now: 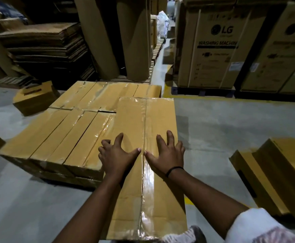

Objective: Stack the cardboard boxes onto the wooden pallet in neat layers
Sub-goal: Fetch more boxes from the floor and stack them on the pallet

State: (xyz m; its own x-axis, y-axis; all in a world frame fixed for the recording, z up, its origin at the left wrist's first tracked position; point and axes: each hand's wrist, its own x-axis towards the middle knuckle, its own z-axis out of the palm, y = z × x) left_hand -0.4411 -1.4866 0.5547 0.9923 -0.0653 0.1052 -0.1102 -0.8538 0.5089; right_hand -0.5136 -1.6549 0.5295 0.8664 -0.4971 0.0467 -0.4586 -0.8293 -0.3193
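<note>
Neither grip is closed: left hand and right hand press flat, fingers spread, on the long taped box. Its far end lies over the stacked layer's right side. Pushed crooked, it could overhang and tip onto the floor.

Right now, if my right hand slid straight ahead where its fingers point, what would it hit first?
Nothing stands in its way: the right hand lies flat on the long taped box, whose top looks free to its far edge. Beyond that, probably open floor; depth is unclear.
</note>
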